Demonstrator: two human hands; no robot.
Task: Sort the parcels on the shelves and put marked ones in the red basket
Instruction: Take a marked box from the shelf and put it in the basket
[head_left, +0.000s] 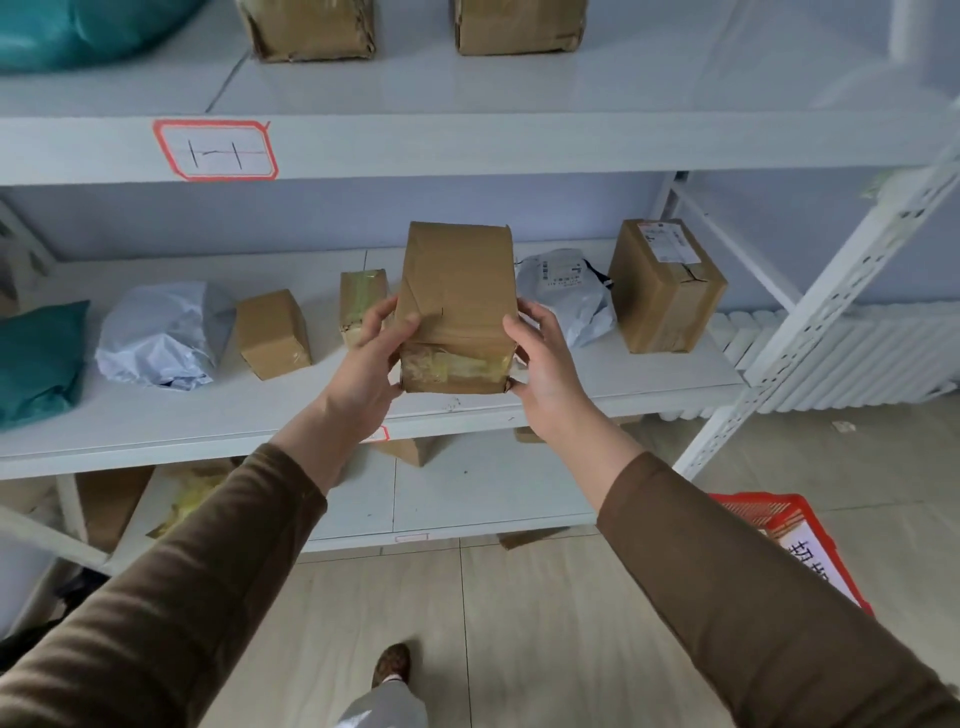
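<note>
My arms are covered by long brown sleeves of a soft, plain knit, the left sleeve (171, 587) and the right sleeve (753, 597) both ending at the wrist with no cuff band or markings. My left hand (371, 358) and right hand (540, 364) are bare. Below, I wear light grey trousers (384, 706) and a brown patterned shoe (392, 662).

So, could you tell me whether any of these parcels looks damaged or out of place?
The held box, gripped by left hand and right hand, has wrinkled, yellowed tape. The right-hand box on the middle shelf has a torn edge.
</note>
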